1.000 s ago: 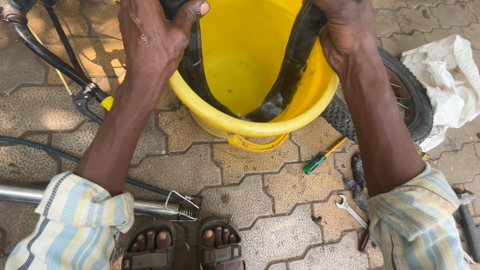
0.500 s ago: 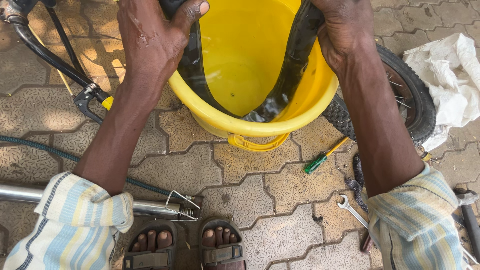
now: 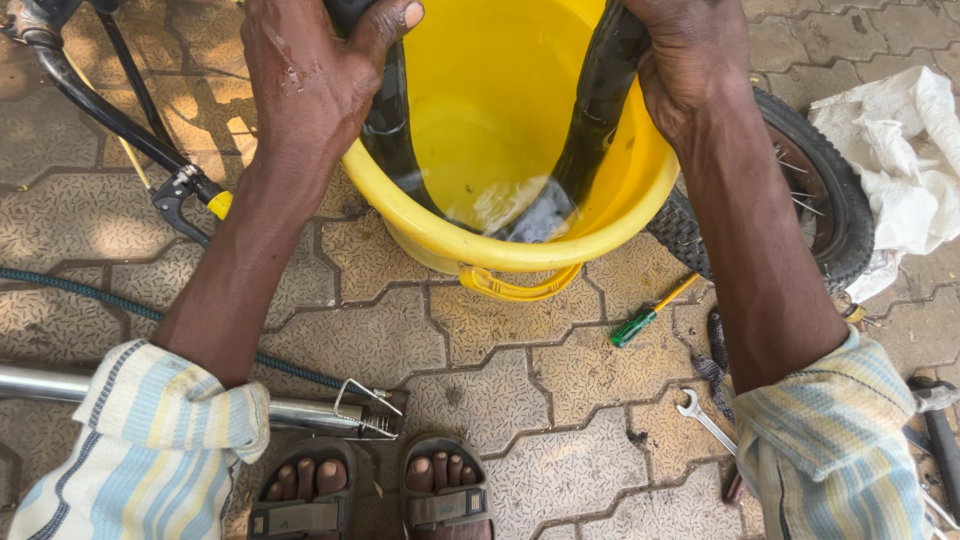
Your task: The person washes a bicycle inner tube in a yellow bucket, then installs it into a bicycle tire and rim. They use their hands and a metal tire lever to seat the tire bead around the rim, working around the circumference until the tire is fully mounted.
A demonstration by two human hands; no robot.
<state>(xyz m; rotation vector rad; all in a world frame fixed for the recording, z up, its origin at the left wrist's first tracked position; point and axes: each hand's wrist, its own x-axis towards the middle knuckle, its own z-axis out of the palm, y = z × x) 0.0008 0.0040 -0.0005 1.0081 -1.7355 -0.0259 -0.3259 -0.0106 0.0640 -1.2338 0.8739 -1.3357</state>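
Little has shifted: both hands, left (image 3: 305,85) and right (image 3: 690,65), still clench the black rubber inner tube (image 3: 590,130) in the round yellow plastic bucket (image 3: 520,245); hard pulling could tip it, spilling water.

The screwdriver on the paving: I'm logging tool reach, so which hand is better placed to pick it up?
Probably the right hand. The green-handled screwdriver lies right of the yellow bucket, beside the right forearm. The left hand grips the black inner tube across the bucket.
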